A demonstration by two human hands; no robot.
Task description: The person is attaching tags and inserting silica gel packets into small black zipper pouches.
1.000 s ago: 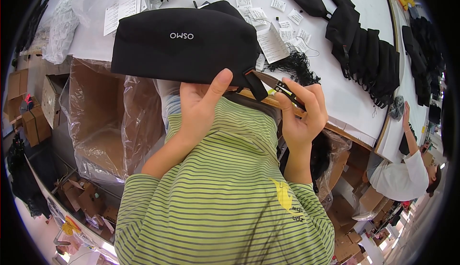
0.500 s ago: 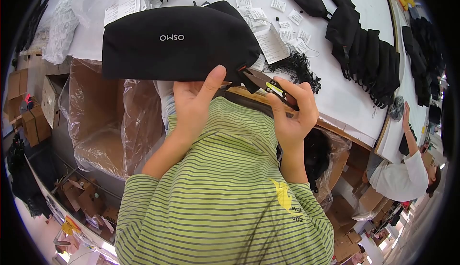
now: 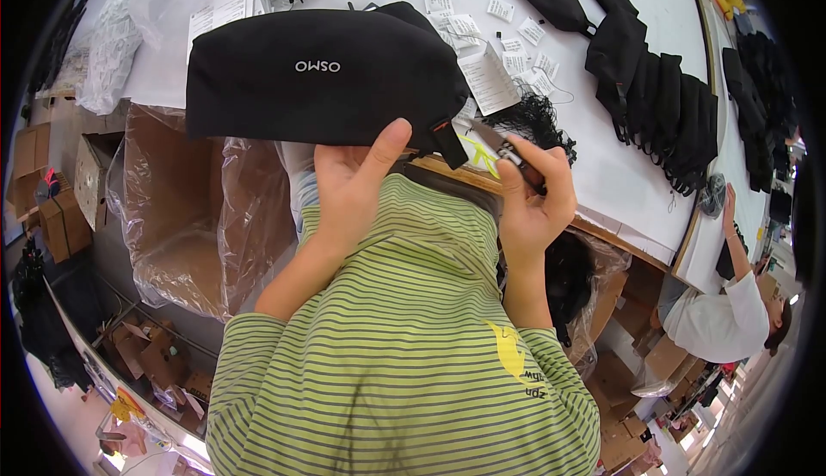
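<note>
A black fabric pouch (image 3: 301,102) with pale lettering is held up over the table's near edge. My left hand (image 3: 351,179) grips its lower edge, the thumb in front and the other fingers hidden behind. From the pouch's right end hangs a short black strap tab (image 3: 449,142) with a bit of orange at its top. Just right of that tab, my right hand (image 3: 538,192) is closed around a pair of thread snips (image 3: 514,159). Their dark blades point up and left, apart from the pouch.
On the white table (image 3: 602,192) lie small printed labels (image 3: 516,61), a bundle of black cords (image 3: 529,123) and several black pouches (image 3: 662,110). A plastic-lined carton (image 3: 176,218) stands left below the edge. A person in white (image 3: 718,321) works at the right.
My right hand has drawn the snips slightly right, away from the strap tab, where their blades were before. The pouch has shifted a little, and its tab now shows more fully.
</note>
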